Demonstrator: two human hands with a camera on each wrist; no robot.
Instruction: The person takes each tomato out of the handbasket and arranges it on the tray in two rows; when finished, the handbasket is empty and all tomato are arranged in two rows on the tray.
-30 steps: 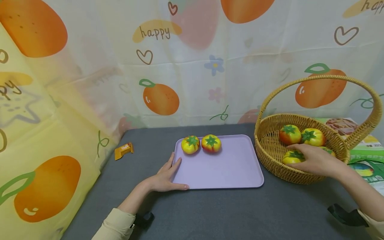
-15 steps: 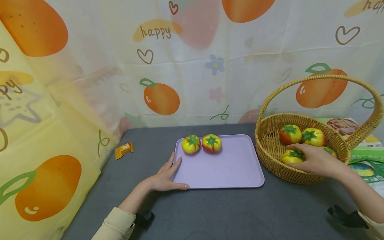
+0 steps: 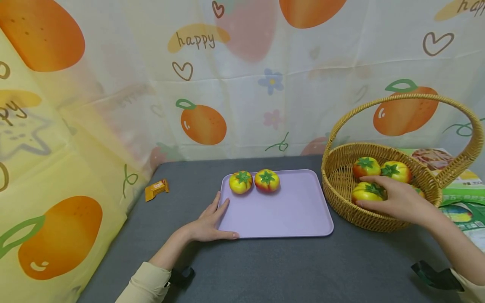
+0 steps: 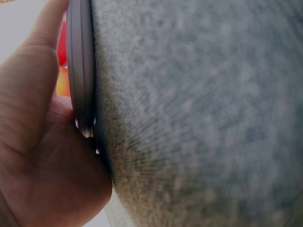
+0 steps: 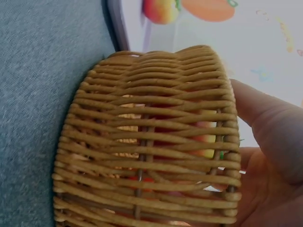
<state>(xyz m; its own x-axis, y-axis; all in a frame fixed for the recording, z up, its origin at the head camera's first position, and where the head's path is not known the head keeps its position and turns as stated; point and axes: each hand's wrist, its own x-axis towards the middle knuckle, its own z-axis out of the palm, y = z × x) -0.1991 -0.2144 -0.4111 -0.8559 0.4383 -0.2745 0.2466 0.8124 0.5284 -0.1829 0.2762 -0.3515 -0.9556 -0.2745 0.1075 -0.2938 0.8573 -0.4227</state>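
A lilac tray (image 3: 299, 210) lies on the dark grey table, with two yellow-red tomatoes with green star-shaped tops, one tomato (image 3: 240, 182) and another tomato (image 3: 267, 181), at its back left. My left hand (image 3: 202, 223) rests spread on the tray's near left corner, thumb along the front edge; the left wrist view has the tray edge (image 4: 80, 66) against the palm. Inside the wicker basket (image 3: 345, 212) on the right, my right hand (image 3: 401, 202) grips a yellow tomato (image 3: 365, 192) between thumb and fingers. Basket weave hides most of this tomato in the right wrist view.
Behind the gripped one, a tomato (image 3: 366, 167) and a second tomato (image 3: 395, 171) sit in the basket; another is partly under the hand. The tall basket handle (image 3: 401, 97) arches overhead. An orange wrapped candy (image 3: 156, 190) lies left; printed packages (image 3: 462, 193) lie behind the basket.
My right hand has shifted slightly left and up with the yellow tomato, which shows more above the basket's near rim. The left hand and tray have stayed put.
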